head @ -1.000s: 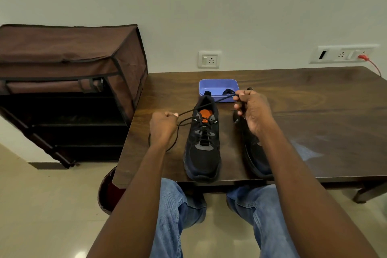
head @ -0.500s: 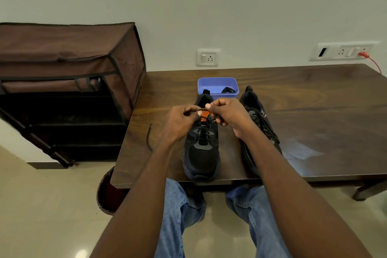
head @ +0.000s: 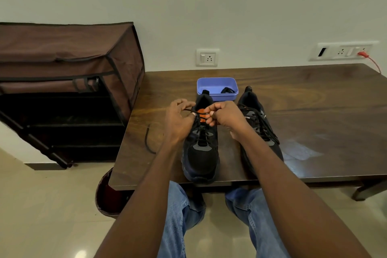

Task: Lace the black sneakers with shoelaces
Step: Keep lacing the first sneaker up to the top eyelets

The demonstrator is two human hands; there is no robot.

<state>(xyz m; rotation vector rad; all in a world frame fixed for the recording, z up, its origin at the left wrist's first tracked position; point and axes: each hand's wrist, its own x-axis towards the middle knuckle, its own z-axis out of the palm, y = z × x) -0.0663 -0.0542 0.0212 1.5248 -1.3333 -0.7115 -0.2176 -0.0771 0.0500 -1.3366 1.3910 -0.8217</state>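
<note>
Two black sneakers stand toe-toward-me on the dark wooden table (head: 314,98). The left sneaker (head: 201,153) has an orange tongue patch and a black shoelace (head: 149,142) whose loose end curls on the table to its left. My left hand (head: 180,119) and my right hand (head: 226,117) meet over its upper eyelets, each pinching a strand of that lace. The right sneaker (head: 259,123) is laced and partly hidden behind my right forearm.
A blue plastic tub (head: 217,85) with a small black item inside sits behind the shoes. A brown fabric shoe rack (head: 67,81) stands left of the table. Wall sockets (head: 207,57) are behind, one with a red cable (head: 370,62). My knees are under the table's front edge.
A second ago my hands were spread wide, pulling the lace taut to both sides. They have come together over the left sneaker's tongue, and the lace end now lies slack on the table.
</note>
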